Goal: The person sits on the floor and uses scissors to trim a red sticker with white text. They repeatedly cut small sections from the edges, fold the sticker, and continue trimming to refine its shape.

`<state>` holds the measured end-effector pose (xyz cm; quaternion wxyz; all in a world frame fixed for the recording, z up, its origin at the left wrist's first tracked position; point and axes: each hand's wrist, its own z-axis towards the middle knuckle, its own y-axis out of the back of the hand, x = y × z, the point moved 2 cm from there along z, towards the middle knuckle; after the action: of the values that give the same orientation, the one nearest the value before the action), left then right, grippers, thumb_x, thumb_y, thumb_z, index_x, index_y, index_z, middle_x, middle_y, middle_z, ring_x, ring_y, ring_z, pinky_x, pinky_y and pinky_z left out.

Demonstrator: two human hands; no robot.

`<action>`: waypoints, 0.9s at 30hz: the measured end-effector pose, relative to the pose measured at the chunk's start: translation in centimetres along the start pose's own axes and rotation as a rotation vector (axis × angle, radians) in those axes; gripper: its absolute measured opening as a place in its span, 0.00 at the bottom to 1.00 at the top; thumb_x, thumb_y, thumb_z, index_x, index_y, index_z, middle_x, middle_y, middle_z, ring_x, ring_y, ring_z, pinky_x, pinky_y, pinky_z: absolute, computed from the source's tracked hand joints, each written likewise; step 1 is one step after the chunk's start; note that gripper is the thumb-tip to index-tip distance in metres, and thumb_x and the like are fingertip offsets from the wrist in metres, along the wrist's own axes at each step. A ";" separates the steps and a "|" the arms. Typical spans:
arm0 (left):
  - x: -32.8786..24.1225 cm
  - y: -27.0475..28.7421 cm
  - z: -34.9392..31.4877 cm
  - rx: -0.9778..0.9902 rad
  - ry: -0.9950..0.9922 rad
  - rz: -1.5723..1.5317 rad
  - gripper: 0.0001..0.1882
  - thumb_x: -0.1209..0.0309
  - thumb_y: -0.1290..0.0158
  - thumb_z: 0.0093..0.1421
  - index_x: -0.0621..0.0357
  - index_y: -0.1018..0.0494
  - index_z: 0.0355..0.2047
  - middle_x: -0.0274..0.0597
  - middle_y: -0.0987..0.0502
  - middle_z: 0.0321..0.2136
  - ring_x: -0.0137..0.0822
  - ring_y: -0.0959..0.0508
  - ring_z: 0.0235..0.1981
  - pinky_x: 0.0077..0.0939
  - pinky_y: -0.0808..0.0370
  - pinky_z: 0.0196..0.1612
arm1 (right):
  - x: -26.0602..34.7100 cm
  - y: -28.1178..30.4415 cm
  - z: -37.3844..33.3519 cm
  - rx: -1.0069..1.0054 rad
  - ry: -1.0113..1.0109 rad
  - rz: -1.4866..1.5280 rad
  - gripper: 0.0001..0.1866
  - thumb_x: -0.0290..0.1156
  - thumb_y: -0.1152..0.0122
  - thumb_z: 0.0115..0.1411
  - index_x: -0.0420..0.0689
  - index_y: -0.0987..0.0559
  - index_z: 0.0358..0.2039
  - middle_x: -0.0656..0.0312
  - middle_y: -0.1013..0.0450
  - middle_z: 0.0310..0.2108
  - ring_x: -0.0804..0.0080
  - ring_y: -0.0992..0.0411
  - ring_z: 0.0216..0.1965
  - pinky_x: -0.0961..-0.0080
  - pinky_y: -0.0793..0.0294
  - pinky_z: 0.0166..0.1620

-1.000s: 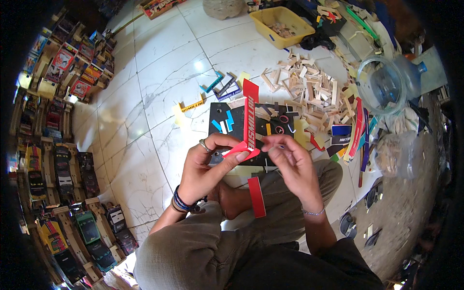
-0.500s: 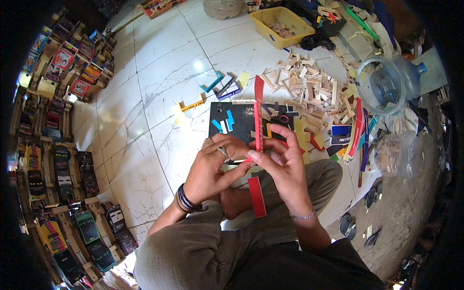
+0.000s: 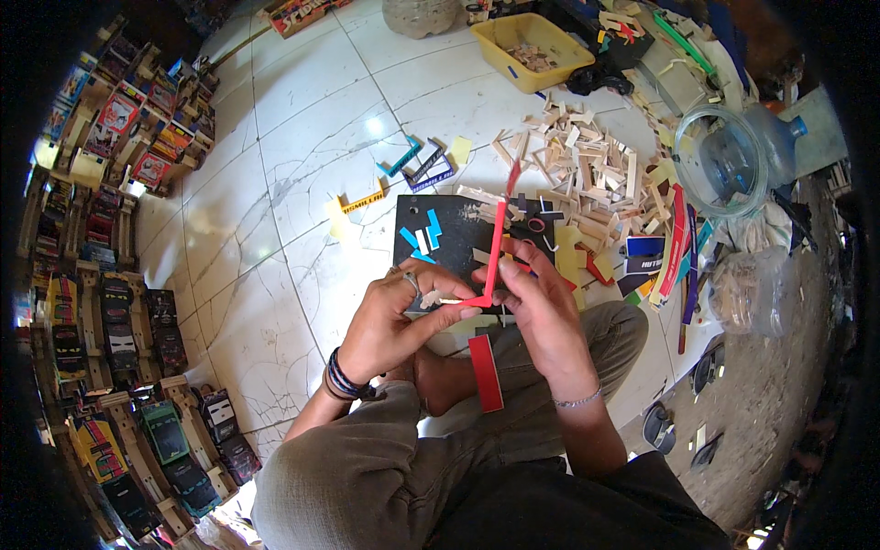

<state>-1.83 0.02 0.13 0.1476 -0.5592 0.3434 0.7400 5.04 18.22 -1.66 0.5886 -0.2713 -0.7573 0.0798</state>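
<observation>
While the left hand (image 3: 383, 319) pinches the short end of the bent red strip (image 3: 497, 249) above the black board (image 3: 460, 246), the right hand (image 3: 550, 323) curls beside the strip's fold, its grip unclear.

The left hand (image 3: 380, 316) grips the short lower leg of a bent red strip (image 3: 497, 252) between thumb and fingers. The right hand (image 3: 545, 312) is positioned at the bend, fingers partly curled; its exact contact is unclear. The strip's long leg extends over a black board (image 3: 449, 216) carrying small blue pieces (image 3: 434, 220). A flat red panel (image 3: 486, 371) rests on the trouser leg (image 3: 587, 353). Wooden pieces (image 3: 596, 170) are heaped beyond the board, toward the right, near a yellow basin (image 3: 490, 46).
</observation>
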 end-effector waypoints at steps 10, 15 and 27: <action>0.2 -0.6 -0.2 -0.084 0.205 -0.707 0.19 0.78 0.40 0.63 0.60 0.32 0.52 0.39 0.21 0.39 0.27 0.22 0.44 0.23 0.27 0.51 | -0.8 1.0 -0.2 0.040 -0.158 0.261 0.14 0.40 0.39 0.68 0.50 0.23 0.51 0.71 0.24 0.44 0.82 0.29 0.44 0.74 0.31 0.46; 0.5 -0.4 -0.1 -0.080 0.111 -0.660 0.13 0.79 0.40 0.63 0.61 0.28 0.46 0.38 0.22 0.42 0.27 0.23 0.45 0.25 0.28 0.53 | -0.5 0.8 -0.3 -0.004 -0.076 0.221 0.13 0.39 0.38 0.68 0.48 0.21 0.49 0.71 0.25 0.40 0.83 0.30 0.41 0.77 0.31 0.44; 1.3 -0.5 -0.1 -0.084 0.018 -0.475 0.21 0.81 0.39 0.60 0.62 0.31 0.52 0.44 0.22 0.44 0.34 0.22 0.47 0.31 0.26 0.54 | 0.2 1.1 0.2 0.112 -0.031 0.247 0.13 0.41 0.40 0.69 0.46 0.22 0.47 0.71 0.30 0.32 0.83 0.33 0.35 0.78 0.32 0.40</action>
<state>-1.86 0.08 -1.28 0.2908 -0.6364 0.1725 0.6933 5.16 19.34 -2.02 0.5767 -0.3280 -0.7215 0.1981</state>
